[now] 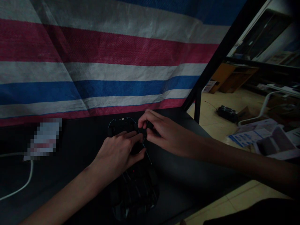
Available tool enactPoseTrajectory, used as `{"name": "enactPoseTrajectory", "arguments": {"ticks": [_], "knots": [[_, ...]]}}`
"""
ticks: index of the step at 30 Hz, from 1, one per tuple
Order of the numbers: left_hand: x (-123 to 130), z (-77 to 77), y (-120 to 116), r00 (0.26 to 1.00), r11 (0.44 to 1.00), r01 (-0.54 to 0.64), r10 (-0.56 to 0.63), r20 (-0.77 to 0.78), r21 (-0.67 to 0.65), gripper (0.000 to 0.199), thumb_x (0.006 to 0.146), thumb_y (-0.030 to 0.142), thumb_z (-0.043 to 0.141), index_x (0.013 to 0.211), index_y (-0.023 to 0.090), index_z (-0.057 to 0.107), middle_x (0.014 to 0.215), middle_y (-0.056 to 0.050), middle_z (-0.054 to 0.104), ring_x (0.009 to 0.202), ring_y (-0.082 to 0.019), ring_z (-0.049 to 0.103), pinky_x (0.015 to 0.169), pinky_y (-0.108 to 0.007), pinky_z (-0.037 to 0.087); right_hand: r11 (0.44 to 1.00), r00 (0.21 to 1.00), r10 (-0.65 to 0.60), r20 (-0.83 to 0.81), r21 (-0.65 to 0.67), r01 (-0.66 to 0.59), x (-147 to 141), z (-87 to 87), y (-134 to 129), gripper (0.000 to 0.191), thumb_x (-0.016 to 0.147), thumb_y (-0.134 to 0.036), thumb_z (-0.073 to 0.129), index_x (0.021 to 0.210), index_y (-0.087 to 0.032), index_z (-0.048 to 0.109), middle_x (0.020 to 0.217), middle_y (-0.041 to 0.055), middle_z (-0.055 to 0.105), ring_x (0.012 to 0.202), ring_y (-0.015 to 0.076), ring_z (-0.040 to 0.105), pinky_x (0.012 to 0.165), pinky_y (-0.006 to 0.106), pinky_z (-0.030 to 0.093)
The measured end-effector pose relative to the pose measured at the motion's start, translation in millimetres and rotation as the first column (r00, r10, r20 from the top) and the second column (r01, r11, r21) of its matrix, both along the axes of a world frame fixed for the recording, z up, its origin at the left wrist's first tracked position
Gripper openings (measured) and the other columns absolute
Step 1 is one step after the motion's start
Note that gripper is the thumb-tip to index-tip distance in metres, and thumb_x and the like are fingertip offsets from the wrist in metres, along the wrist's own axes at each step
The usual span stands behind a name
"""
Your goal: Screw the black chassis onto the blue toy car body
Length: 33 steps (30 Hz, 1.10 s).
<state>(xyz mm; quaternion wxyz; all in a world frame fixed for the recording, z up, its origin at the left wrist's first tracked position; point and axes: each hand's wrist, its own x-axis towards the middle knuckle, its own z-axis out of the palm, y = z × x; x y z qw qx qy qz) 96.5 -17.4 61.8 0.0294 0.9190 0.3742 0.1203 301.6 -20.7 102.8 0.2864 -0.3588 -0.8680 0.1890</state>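
A black wheeled model vehicle [138, 187] lies lengthwise on the dark table, its far end toward the striped sheet. My left hand [120, 150] rests over its middle, back of the hand up, fingers bent around the body. At the vehicle's far right corner, my right hand [156, 131] has its fingers curled and pinched by a small dark part, perhaps a wheel. What exactly sits between those fingertips is too dark to make out. Thin bluish edges show along the vehicle's far end and right side.
A red, white and blue striped sheet [105, 47] hangs behind the table [173, 187]. On the left lies a blurred pale object [47, 137] beside a white cable [30, 175]. Past the black frame post on the right, papers and boxes [276, 140] lie on the tiled floor.
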Motion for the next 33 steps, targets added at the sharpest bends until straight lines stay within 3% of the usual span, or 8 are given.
{"name": "enactPoseTrajectory", "arguments": {"ticks": [5,33], "knots": [[0.0,0.9,0.5,1.000,1.000,0.008,-0.008,0.006,-0.007,0.031,0.099,0.044,0.058,0.122,0.025,0.067,0.119,-0.006,0.076,0.098,-0.029,0.075,0.066,-0.036,0.057,1.000,1.000,0.004,-0.005,-0.004,-0.004,-1.2,1.8,-0.4,0.024,0.086,-0.003,0.047,0.101,-0.022,0.048,0.104,0.0041,0.055,0.096,0.0170,0.055,0.085,0.032,0.045],[0.1,0.8,0.9,1.000,1.000,0.019,-0.019,0.004,0.009,0.030,0.099,0.044,0.059,0.121,0.025,0.067,0.111,-0.006,0.076,0.095,-0.028,0.075,0.064,-0.036,0.056,1.000,1.000,-0.012,0.002,-0.004,0.012,1.1,-1.5,-0.1,0.025,0.085,-0.005,0.049,0.105,-0.021,0.050,0.105,0.0044,0.057,0.096,0.0173,0.058,0.086,0.032,0.047]]}}
